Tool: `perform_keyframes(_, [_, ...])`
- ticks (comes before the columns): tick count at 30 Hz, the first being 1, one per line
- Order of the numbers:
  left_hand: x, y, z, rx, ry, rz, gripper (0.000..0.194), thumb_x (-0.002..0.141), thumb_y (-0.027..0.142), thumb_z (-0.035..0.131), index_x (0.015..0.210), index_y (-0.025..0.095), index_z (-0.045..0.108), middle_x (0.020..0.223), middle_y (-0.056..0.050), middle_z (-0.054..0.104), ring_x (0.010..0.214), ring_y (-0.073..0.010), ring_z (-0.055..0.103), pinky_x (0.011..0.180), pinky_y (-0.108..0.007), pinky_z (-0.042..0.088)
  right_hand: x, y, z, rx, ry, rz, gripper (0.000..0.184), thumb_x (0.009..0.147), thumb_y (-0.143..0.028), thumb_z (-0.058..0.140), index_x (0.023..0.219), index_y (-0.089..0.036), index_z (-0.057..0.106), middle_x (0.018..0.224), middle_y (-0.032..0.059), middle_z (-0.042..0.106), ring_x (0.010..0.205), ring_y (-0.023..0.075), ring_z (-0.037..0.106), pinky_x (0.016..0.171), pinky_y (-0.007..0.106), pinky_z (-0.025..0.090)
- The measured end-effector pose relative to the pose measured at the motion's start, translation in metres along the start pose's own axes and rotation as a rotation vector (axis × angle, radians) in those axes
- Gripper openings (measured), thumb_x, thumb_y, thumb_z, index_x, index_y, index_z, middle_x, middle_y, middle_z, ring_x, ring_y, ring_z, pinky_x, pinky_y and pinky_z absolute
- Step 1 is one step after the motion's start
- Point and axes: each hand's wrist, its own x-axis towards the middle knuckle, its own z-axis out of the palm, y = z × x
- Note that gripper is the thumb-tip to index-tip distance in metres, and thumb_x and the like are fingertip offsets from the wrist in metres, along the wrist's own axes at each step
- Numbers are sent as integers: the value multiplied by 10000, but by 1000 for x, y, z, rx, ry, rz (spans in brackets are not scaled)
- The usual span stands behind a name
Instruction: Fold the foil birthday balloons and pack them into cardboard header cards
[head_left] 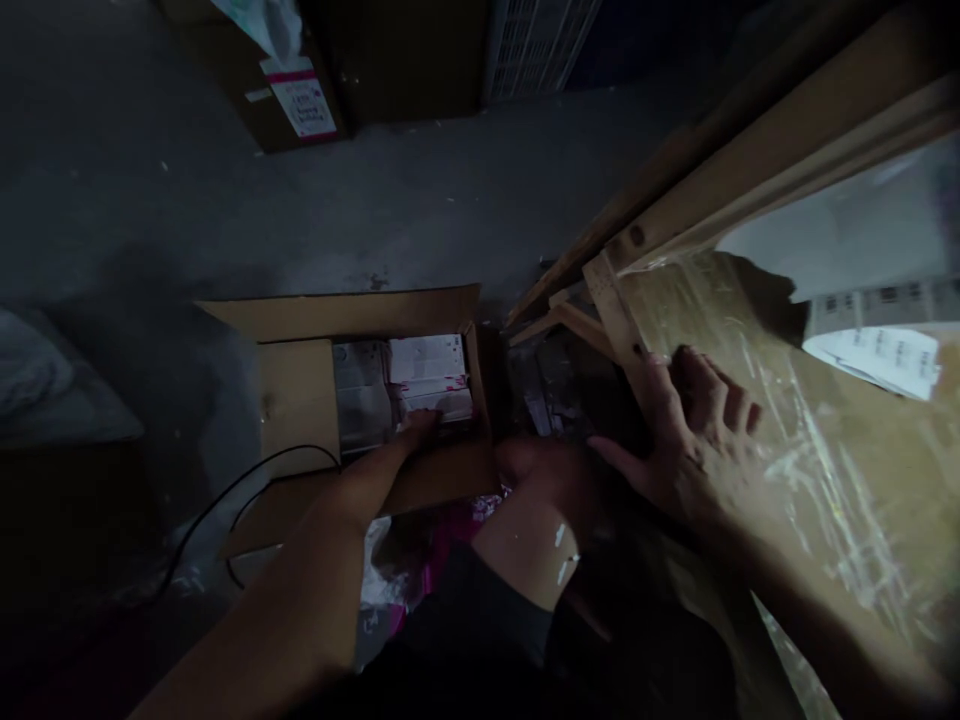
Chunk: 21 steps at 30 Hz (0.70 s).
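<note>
One open carton (300, 385) sits on the floor (420, 220), its brown flaps spread. Inside it, at least two white packs (427, 358) with pink marks lie beside grey ones. The left hand (420, 422) reaches into the carton, touching the packs; its grip is too dark to tell. Right of the carton, the right hand (701, 435), fingers apart, rests on one wooden worktop (750, 330).

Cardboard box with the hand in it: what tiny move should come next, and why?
Perhaps the left hand should grip the white carton by its fingertips: it reaches inside the open cardboard box, and the right hand is away at the wooden frame.
</note>
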Motion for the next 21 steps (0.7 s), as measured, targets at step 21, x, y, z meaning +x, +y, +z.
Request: perform_keyframes(21, [-320, 257, -93, -1384, 348, 687, 586, 801, 552, 827, 1253, 202, 697, 1270, -110, 743, 1169, -312, 699, 1049, -465, 562, -110, -3, -86, 1461, 90, 203, 674, 927, -629, 612, 1478, -263, 483, 1295, 101, 703, 1111, 322, 695, 919, 511, 600])
